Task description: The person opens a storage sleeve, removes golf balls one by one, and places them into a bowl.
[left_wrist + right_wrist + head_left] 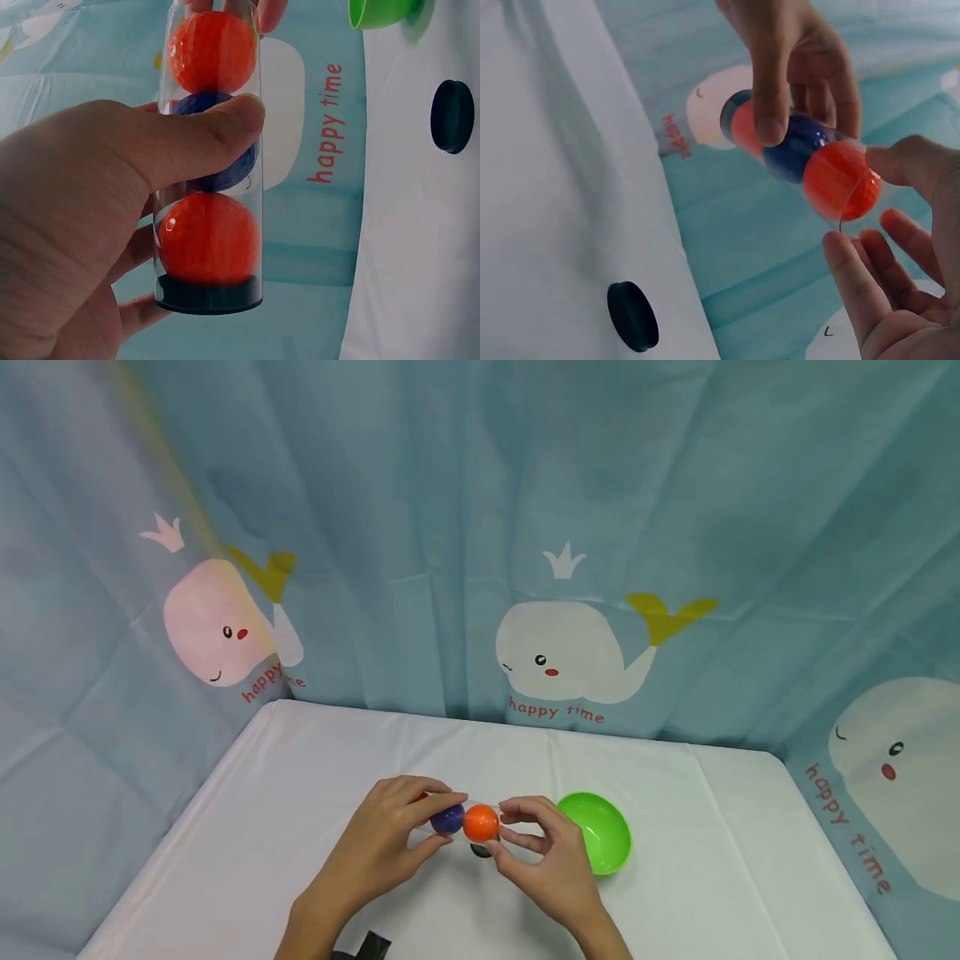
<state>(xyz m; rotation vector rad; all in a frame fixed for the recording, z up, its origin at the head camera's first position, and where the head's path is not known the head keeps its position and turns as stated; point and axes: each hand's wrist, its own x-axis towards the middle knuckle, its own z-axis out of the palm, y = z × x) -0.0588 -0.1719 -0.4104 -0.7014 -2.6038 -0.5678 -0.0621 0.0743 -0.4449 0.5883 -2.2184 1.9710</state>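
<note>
A clear tube (260, 150) holds three golf balls in a row. The blue ball (447, 819) sits between an orange ball (481, 823) at the open end and another orange-red ball (208, 238) near the black-capped end (210, 296). My left hand (382, 839) grips the tube around its middle, thumb (225, 124) across the blue ball. At the open end, my right hand (551, 852) pinches the rim between thumb and fingers, close beside the orange ball. A loose black cap (632, 316) lies on the table beneath, mostly hidden by the hands in the head view.
A green bowl (600, 835) stands on the white-covered table (697, 877), just beyond the right hand. Blue curtains (420, 527) printed with whales surround the table's back and sides. A black strap-like piece (372, 946) shows near the left forearm.
</note>
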